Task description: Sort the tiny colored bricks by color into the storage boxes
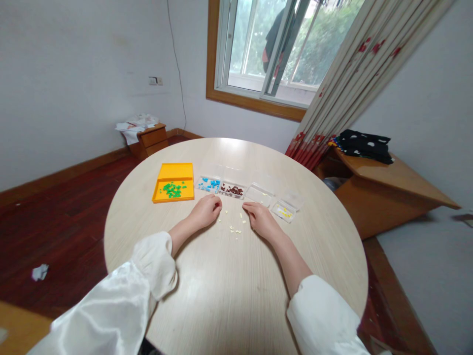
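My left hand (pixel 207 210) is closed, fingers curled together just in front of the clear box of blue pieces (pixel 209 184). What it holds, if anything, is hidden. My right hand (pixel 259 220) reaches in from the right, its fingertips pressed together in front of the clear box of dark brown pieces (pixel 231 189). Nothing can be made out in that pinch. Between and below the hands, several small cream pieces (pixel 238 231) lie loose on the round table (pixel 221 286). Beyond my right hand is an open clear box (pixel 258 194) with a few pale pieces.
An open orange box (pixel 175 170) with green pieces (pixel 172 190) stands at the left. To the right is a small clear box of yellow pieces (pixel 284 212). A wooden cabinet (pixel 384 182) bearing folded black cloth (pixel 365 145) stands beyond the table's right edge.
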The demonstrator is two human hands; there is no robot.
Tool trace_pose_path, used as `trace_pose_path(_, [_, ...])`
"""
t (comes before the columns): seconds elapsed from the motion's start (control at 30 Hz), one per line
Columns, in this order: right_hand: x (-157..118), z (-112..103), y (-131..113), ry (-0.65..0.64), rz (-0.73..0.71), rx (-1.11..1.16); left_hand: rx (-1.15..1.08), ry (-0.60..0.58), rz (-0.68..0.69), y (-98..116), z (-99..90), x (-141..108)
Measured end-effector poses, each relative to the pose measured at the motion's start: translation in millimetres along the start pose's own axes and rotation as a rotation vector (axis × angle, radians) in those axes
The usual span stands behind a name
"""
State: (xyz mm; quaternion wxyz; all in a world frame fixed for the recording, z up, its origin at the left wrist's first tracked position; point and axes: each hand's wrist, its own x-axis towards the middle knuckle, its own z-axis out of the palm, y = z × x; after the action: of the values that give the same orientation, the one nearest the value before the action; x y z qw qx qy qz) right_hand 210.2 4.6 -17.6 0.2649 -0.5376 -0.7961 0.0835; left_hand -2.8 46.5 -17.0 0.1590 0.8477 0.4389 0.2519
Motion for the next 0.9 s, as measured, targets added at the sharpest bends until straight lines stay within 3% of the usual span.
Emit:
trace_pose_path(0.33, [-8, -10, -35, -0.151, -0.043, 0.050, -0.096, -0.035, 0.034, 3, -0.5, -1])
trace_pose_path(0.9, [-7, -12, -31, -0.128, 0.029, 0.055, -0.115, -0.062, 0.062, -3, 5.0, 0])
